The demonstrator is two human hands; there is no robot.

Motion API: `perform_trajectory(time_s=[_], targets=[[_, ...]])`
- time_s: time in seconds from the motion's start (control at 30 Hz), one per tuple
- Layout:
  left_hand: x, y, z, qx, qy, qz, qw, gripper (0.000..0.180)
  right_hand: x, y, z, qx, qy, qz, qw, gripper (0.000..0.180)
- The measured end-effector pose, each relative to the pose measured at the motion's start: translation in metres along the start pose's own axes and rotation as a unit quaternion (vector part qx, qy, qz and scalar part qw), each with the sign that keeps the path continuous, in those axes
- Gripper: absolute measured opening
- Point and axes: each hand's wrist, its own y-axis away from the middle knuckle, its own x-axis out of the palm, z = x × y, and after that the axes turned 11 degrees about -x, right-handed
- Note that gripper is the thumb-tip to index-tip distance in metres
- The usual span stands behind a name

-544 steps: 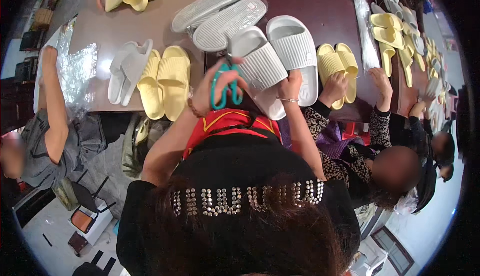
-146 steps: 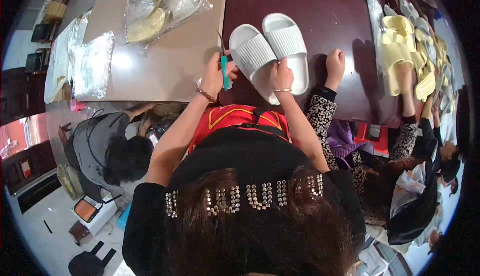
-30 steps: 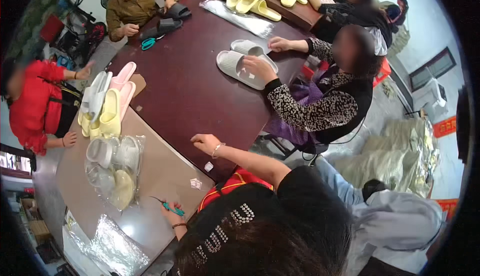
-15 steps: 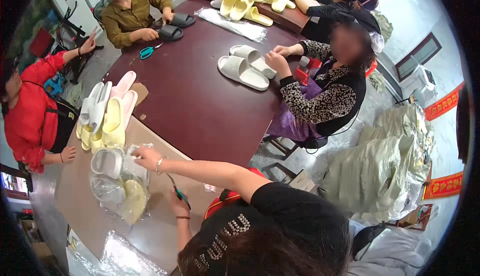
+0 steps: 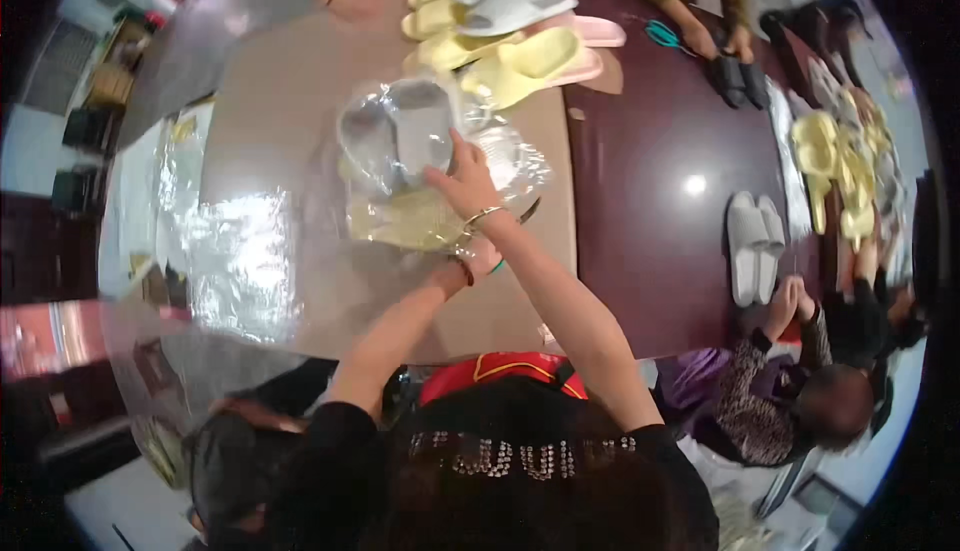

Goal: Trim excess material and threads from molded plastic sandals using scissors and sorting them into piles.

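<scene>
Right hand (image 5: 462, 179) stretched out over the middle of the tabletop (image 5: 280, 131), fingers (image 5: 440, 177) spread and curled onto a clear plastic bag (image 5: 400, 136) with a pair of white slippers inside. Grip on the bag's near right edge, though how tightly closed cannot be told. Left hand (image 5: 478, 259) just near of it, fingers folded around teal-handled scissors (image 5: 497, 266), only a sliver of handle showing. Directly under and between both hands, a second clear bag holding yellow slippers (image 5: 405, 221), touching the white pair's bag. Crumpled transparent bags (image 5: 235, 251) spread to the left. At the far edge, a loose heap of yellow, white and pink slippers (image 5: 500, 26). On the dark right half of the tabletop, a grey pair of slippers (image 5: 753, 246) lying side by side, another person's hands (image 5: 790, 301) just near of it. More yellow slippers (image 5: 835, 166) piled at the far right, and teal scissors (image 5: 662, 34) beside another worker's hands at the far side.
</scene>
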Motion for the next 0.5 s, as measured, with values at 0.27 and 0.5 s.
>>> perform_trajectory(time_s=[0.27,0.5], targets=[[0.014,-0.015,0.028,0.042,0.138,-0.264,0.954,0.027,-0.053,-0.053,-0.014,0.159,-0.168,0.181,0.956,0.041],[0.029,0.007,-0.012,0.03,0.001,-0.181,0.983,0.058,-0.109,-0.132,-0.067,-0.005,0.161,0.09,0.983,0.031]])
